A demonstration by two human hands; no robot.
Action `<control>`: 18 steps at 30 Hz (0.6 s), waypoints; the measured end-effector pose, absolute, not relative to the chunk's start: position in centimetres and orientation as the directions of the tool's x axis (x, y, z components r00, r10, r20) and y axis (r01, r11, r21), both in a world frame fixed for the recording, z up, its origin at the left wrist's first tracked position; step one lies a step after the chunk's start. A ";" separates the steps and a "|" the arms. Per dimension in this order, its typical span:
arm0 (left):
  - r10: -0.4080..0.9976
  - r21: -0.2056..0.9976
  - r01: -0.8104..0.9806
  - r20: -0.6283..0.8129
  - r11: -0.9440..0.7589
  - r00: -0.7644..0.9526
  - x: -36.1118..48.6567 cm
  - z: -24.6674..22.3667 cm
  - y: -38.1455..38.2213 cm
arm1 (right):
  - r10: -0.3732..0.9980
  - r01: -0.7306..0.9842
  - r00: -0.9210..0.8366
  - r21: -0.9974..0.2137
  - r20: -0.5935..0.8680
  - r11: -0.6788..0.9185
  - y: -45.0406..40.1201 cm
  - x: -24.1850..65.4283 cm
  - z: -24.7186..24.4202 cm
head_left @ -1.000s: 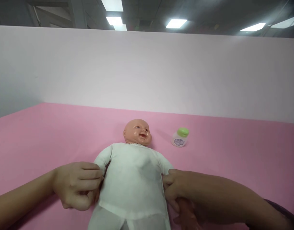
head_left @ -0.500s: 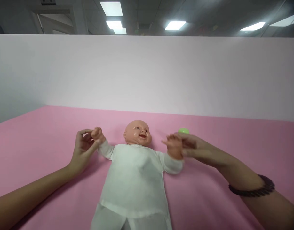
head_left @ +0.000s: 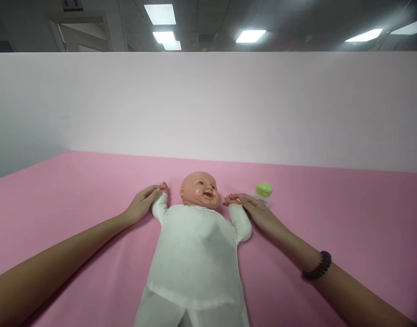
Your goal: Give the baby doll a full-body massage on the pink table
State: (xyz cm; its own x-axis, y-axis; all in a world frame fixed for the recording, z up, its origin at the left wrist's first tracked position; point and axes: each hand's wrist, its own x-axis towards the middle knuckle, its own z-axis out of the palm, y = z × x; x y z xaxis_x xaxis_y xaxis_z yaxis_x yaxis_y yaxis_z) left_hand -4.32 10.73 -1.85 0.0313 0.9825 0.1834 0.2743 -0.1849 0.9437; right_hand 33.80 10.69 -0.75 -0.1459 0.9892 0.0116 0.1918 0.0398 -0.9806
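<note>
A baby doll [head_left: 198,254] with a cloth body in white lies face up, its head pointing away from me and both arms bent up beside the head. My left hand [head_left: 143,204] grips the doll's small hand on the left, fingers over it; only the doll's fingertips show past mine. On the other side, my right hand [head_left: 257,209] holds the doll's other hand near its cheek, with the fingers laid across the wrist and palm. Just behind my right hand stands a bottle [head_left: 264,190] with a green cap, its lower part hidden.
Pink sheeting [head_left: 92,190] covers the surface under the doll. A white panel [head_left: 208,104] rises along the far edge. A dark coiled band [head_left: 319,266] circles my right wrist. Beyond the panel are ceiling lights [head_left: 251,36] and a door frame [head_left: 82,34].
Both doll arms have moved inward and up toward the head, with my hands on them. More of the green-capped bottle now shows. The view has shifted slightly.
</note>
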 end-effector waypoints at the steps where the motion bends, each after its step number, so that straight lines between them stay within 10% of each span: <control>1: 0.983 0.938 0.292 0.175 -0.186 0.063 -4.3 -1.8 10.7 | 0.988 0.221 -0.157 -0.975 0.000 0.035 10.7 33.9 -0.7; 7: 0.970 0.927 0.296 0.196 -0.231 0.142 -4.4 -1.7 10.3 | 0.982 0.279 -0.186 -0.958 0.017 0.069 10.5 33.6 -0.1; 13: 0.992 0.991 -0.076 0.107 -0.112 -0.071 -5.3 -1.3 10.0 | 0.976 0.033 -0.218 -0.999 -0.006 0.001 9.7 34.0 1.4; 18: 0.977 0.980 -0.154 0.147 -0.123 0.155 -8.1 -0.6 10.5 | 0.918 -0.106 -0.380 -0.991 0.114 0.079 9.4 36.6 3.6</control>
State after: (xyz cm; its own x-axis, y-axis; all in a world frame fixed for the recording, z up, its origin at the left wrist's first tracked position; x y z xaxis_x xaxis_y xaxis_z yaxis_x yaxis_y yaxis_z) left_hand -8.05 10.50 -0.57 0.1550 0.9769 0.1474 -0.1544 -0.1234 0.9803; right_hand 36.64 9.35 3.65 -0.3804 0.9177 0.1141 -0.1056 0.0795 -0.9912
